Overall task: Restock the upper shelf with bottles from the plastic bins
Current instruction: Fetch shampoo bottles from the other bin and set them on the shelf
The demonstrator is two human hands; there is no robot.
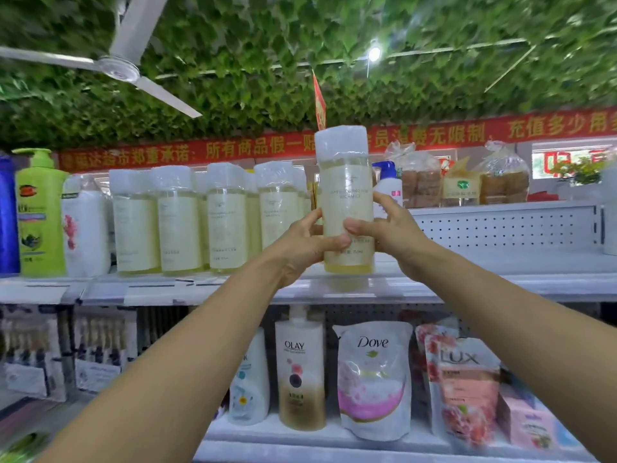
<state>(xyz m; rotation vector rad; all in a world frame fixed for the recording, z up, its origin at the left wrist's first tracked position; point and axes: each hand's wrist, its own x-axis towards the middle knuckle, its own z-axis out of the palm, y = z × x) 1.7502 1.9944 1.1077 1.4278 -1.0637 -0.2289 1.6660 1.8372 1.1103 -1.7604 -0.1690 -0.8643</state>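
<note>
Overhead, leafy green ceiling decoration and a white ceiling fan point(115, 66) hang above the shop aisle where we stand, reaching up to the upper shelf point(500, 282).

Our fingers point(384, 203) curl round the lower half of a clear, pale-yellow bottle point(345, 195) with a white shrink-wrapped cap: the left hand point(305, 243) grips it from the left with the thumb across the front, the right hand point(392, 232) grips it from the right, both thumbs nearly meeting on the label. We hold the bottle upright, its base at or just above the shelf's front edge; whether it touches we cannot tell.

Just left of our fingers stands a row of matching bottles point(203, 218), and further left a white bottle and a green pump bottle point(40, 212). Right of our fingers the shelf is bare near us, with bagged goods behind. Below our hands sit an Olay bottle point(300, 372) and a Dove pouch point(374, 379).

We judge this the placing step. Next we should slide the bottle back beside the row, label forward, set it flat, then let go. The bins are out of view.
</note>
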